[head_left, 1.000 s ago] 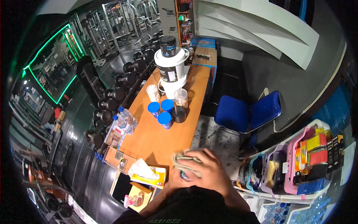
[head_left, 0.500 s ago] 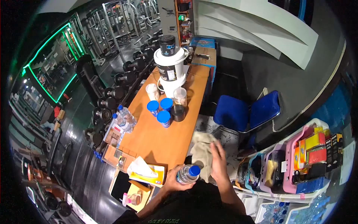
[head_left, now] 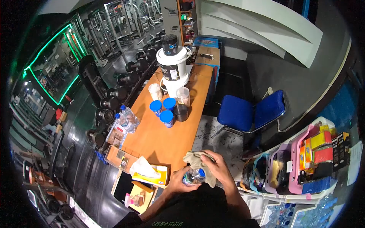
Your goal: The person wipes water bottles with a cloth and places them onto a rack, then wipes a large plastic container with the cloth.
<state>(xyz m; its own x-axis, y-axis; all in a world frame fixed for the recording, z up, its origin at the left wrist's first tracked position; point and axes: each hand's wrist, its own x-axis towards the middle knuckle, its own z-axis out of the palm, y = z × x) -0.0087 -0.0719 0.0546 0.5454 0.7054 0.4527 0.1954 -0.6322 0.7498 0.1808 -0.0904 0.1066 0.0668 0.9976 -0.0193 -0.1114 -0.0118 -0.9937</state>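
Close to my body, my left hand [head_left: 178, 184] is wrapped round a clear plastic water bottle [head_left: 191, 178] with a blue cap. The bottle is tilted, its cap toward my right side. My right hand [head_left: 217, 167] grips a beige cloth [head_left: 198, 159], which lies against the upper part of the bottle and hangs down beside the cap. Left of my left hand, a yellow tissue box [head_left: 157, 178] with a white tissue sticking out rests on the near end of the wooden table [head_left: 163, 140].
Two water bottles [head_left: 131, 121] stand at the table's left edge. Several blue-lidded tubs [head_left: 166, 117], a black jar [head_left: 181, 113] and stacked white buckets [head_left: 173, 62] stand farther back. A blue chair [head_left: 235, 112] and baskets of packages [head_left: 294, 167] are at the right.
My right hand has brought the cloth left and down onto the bottle; before, the cloth hung apart from it with my fingers stretched. The bottle has tilted slightly.
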